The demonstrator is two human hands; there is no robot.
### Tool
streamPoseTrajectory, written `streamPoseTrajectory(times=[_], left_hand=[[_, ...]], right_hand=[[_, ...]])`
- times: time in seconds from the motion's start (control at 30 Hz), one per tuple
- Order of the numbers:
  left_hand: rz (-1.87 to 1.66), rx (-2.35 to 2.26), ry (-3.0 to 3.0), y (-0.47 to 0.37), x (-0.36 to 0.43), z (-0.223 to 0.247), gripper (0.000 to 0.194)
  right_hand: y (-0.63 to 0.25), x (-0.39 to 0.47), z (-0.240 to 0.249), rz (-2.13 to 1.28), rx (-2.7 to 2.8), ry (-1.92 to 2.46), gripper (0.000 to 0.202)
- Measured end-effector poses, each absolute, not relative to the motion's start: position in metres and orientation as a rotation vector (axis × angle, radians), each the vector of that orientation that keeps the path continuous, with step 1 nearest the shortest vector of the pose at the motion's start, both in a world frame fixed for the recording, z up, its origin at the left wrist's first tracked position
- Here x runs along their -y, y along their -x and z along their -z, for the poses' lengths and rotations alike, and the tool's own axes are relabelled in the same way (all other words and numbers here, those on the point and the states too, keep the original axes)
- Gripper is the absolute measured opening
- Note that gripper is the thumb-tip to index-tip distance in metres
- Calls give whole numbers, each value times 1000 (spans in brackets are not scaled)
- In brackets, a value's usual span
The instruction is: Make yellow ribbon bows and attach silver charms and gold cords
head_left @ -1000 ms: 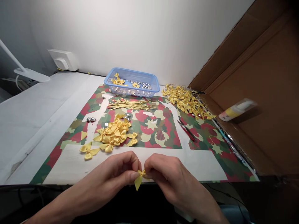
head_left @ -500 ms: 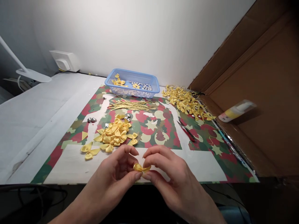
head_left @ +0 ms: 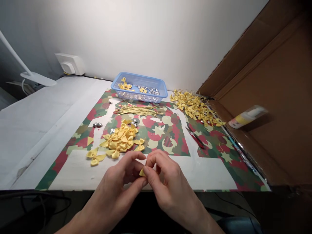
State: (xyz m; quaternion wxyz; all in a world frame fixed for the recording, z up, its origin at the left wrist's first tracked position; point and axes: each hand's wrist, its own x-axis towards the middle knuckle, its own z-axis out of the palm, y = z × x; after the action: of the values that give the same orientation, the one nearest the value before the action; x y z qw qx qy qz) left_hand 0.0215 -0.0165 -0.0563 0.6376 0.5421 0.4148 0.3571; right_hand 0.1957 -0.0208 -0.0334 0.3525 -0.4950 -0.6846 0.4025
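Close to the table's front edge, my left hand (head_left: 124,182) and my right hand (head_left: 164,180) meet around a yellow ribbon bow (head_left: 142,173). Fingers of both hands pinch it, and only a small corner of the ribbon shows between them. Just beyond lies a heap of yellow bows (head_left: 122,138), with single bows beside it at left and right. Silver bells (head_left: 97,124) rest left of the heap, and a few more sit behind it. Farther back, a bundle of gold cords (head_left: 137,110) lies across the patterned sheet.
A blue basket (head_left: 138,96) at the back holds bows and silver bells. Bows with cords form a pile (head_left: 195,107) at the right. Red-handled scissors (head_left: 196,138) lie right of centre. A bottle (head_left: 247,117) leans by the cardboard wall (head_left: 273,71). A white lamp (head_left: 36,78) stands left.
My right hand has moved slightly left and curled over the bow, with its thumb raised. The bow is now mostly covered by fingers. The view has shifted slightly.
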Motion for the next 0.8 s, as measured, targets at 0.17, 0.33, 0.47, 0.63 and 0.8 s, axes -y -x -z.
streamPoseTrajectory(times=[0.17, 0.33, 0.47, 0.63, 0.8], left_hand=[[-853, -928, -953, -20, 14, 57, 38], [-840, -865, -882, -20, 16, 56, 34], [-794, -786, -881, -21, 16, 52, 32], [-755, -788, -892, -16, 12, 51, 29], [-750, -868, -866, -12, 11, 56, 31]], right_hand=[[-210, 25, 39, -1367, 1368, 1219, 33], [-210, 32, 43, -1495, 1349, 1265, 43], [-200, 30, 47, -1478, 1330, 1271, 52], [-202, 25, 46, -1485, 1322, 1295, 56], [-210, 29, 44, -1516, 1275, 1223, 54]])
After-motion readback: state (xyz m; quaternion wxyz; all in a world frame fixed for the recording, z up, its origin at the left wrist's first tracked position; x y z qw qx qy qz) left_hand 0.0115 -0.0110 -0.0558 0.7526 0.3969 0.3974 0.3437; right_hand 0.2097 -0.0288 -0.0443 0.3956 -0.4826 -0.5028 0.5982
